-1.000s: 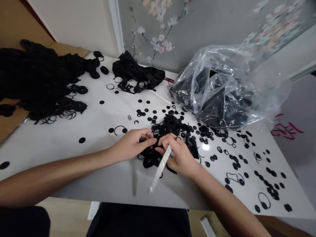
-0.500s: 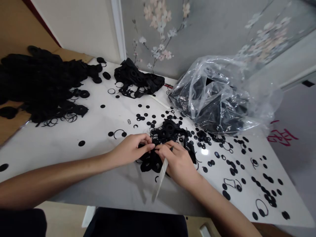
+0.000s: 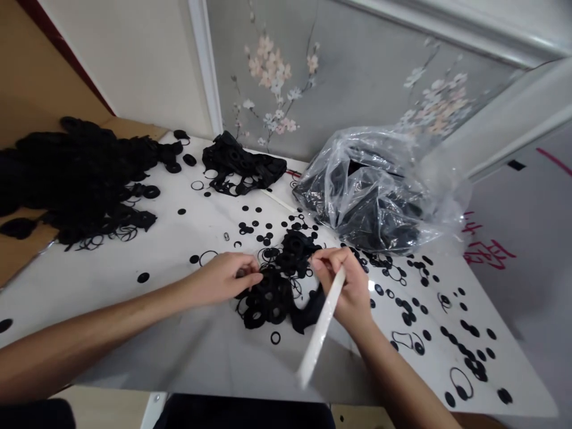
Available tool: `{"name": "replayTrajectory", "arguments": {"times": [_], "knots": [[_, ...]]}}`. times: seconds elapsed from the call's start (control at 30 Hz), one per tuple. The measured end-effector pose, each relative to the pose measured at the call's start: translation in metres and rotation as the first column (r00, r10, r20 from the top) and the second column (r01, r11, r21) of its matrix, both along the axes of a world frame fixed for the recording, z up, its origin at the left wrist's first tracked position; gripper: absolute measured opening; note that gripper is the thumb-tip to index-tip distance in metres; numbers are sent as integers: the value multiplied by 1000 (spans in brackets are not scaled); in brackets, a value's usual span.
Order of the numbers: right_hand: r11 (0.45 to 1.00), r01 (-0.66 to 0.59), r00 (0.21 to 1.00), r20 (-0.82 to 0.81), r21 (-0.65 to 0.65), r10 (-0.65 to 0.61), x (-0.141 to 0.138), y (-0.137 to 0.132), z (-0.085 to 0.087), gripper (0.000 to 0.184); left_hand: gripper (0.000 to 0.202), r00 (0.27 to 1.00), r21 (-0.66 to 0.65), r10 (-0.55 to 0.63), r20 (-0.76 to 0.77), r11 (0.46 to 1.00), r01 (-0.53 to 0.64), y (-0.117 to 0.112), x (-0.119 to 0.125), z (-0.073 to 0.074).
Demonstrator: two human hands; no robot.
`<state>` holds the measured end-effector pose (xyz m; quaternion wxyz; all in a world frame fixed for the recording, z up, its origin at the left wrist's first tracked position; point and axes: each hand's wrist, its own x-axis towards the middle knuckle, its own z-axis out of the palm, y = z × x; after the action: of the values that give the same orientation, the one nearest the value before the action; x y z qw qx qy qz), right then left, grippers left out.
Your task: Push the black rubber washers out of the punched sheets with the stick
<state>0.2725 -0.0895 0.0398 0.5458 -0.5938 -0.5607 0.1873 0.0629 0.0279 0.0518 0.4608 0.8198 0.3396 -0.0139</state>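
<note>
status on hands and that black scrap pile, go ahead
Left hand at edge of black punched scrap. Right hand gripping white strip. Loose black discs scattered nearby, none over the hands.

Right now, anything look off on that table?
One thing: a thin black ring, right of the right hand, lies pulled out of round, kinked into a long loop, while the other thin ring nearer the front corner is round. Otherwise, only loose black discs scattered over the white table.
</note>
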Motion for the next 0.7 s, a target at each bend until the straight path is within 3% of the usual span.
{"name": "replayTrajectory", "arguments": {"times": [0.1,0.2,0.27,0.33,0.4,0.5,0.63,0.7], "knots": [[975,-6,994,103,-221,29,28,0,4,31,25,983,164,-93,-160,979,119,19,-10,19],[934,75,955,295,-349,34,47,-6,-5,31,26,961,458,-71,-268,868,192,29,-5,32],[927,158,908,420,-341,0,52,-9,-13,27,31,965,585,-65,-256,784,208,27,10,29],[927,212,867,497,-310,-32,54,-11,-16,22,35,963,606,-150,-225,753,258,20,29,19],[923,247,833,552,-296,-46,54,-11,-15,21,34,943,567,-245,-226,754,332,13,47,6],[899,320,781,621,-300,-71,57,-10,-10,29,31,932,503,-280,-228,786,359,10,60,-8],[898,331,785,613,-291,-91,63,-11,-6,32,40,987,314,-161,-30,935,162,17,50,-5],[903,338,791,600,-266,-119,65,-11,-6,32,42,995,179,-68,72,982,54,20,42,1]]}}
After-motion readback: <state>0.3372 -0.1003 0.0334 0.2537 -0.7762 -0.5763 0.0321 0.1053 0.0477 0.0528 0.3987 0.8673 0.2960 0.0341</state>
